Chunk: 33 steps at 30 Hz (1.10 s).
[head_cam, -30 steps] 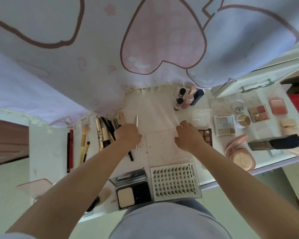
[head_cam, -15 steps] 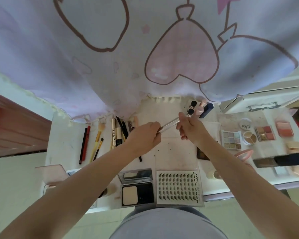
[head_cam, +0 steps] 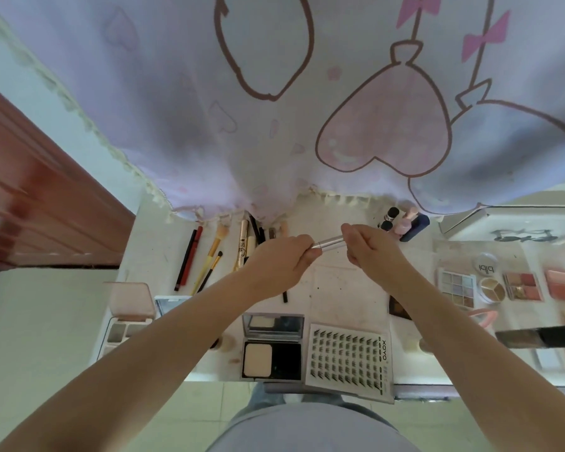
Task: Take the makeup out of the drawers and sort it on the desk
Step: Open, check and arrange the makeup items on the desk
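Hands: left hand (head_cam: 282,261) and right hand (head_cam: 367,247) each pinch an end of a slim silver metallic tube (head_cam: 328,242), raised over the white worktop (head_cam: 346,288) | probably inspecting it | pencils, brushes grouped at 10 o'clock (head_cam: 209,256); palettes at 3 o'clock (head_cam: 522,285).

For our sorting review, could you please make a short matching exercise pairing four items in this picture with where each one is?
Items:
1. silver tube
2. lash tray
3. red pencil
4. pink bottle

Places:
A. upright at the back of the desk, by the curtain hem
B. held between the left hand and right hand
C. front edge of the desk, right of the black powder compact
D. lying left of the yellow-handled brushes

Pairs: 1-B, 2-C, 3-D, 4-A
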### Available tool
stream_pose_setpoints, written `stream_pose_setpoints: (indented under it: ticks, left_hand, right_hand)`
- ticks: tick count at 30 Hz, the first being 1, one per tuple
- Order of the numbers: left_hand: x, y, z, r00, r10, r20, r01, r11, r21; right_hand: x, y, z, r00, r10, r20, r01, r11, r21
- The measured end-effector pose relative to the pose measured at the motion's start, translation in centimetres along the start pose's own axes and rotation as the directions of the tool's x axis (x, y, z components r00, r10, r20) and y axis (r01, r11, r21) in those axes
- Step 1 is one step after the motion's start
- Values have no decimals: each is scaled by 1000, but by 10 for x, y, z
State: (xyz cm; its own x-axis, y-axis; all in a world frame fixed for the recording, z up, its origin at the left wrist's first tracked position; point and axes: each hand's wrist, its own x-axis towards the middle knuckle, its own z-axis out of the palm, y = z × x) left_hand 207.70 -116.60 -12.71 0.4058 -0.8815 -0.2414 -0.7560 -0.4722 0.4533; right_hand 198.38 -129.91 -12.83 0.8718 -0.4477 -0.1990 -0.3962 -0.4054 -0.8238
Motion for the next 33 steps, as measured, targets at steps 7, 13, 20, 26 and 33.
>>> stream_pose_setpoints:
  ticks: [7, 13, 20, 26, 33]
  left_hand:
    - [-7, -11, -11, 998, -4, -64, -4, 993, -118]
    - [-9, -15, -15, 989, 16, -144, -18, 1000, -9]
    - [-7, -22, -10, 940, 107, -324, -76, 991, 108]
    - [-6, -25, -6, 878, 179, -444, -124, 981, 152]
    - [-3, -27, -6, 873, 205, -443, -152, 976, 154]
  right_hand:
    - [8, -4, -12, 983, -82, 162, 89, 996, -33]
    - [11, -10, -13, 985, -45, 166, 26, 993, 114]
    - [11, -8, -8, 988, -133, 76, 128, 990, 64]
    - [7, -13, -9, 990, -59, 129, 26, 970, 242]
    - [10, -6, -9, 990, -107, 96, 90, 981, 172]
